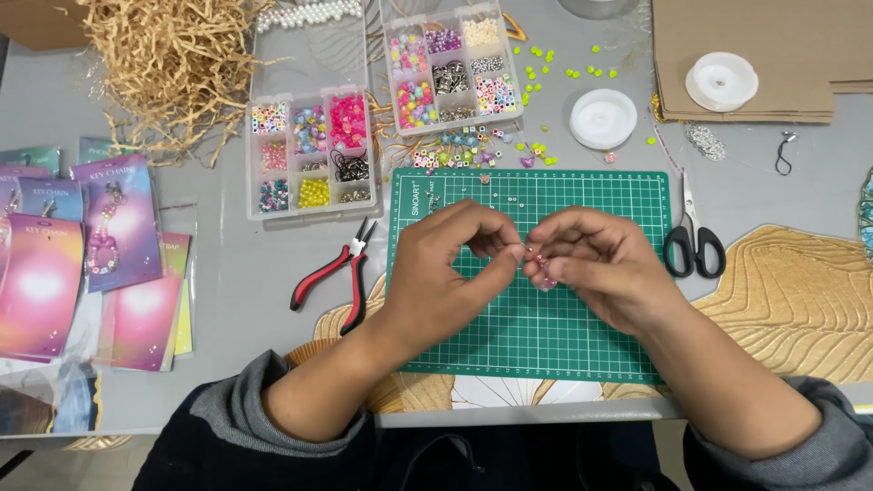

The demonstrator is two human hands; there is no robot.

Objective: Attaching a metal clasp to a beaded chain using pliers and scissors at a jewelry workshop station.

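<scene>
sleeves: grey, pushed up to elbows | top: dark | hands bare, no rings

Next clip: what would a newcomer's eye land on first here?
Both hands, left and right, meet over the green cutting mat at centre, pinching small pink beads between the fingertips. Behind them sit two clear bead boxes of bright colours, with red-handled pliers left of the mat and black scissors to its right.

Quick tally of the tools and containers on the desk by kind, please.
Bead organiser boxes: 2
White cord spools: 2
Pliers: 1
Scissors: 1
Green cutting mat: 1
Total: 7
</scene>
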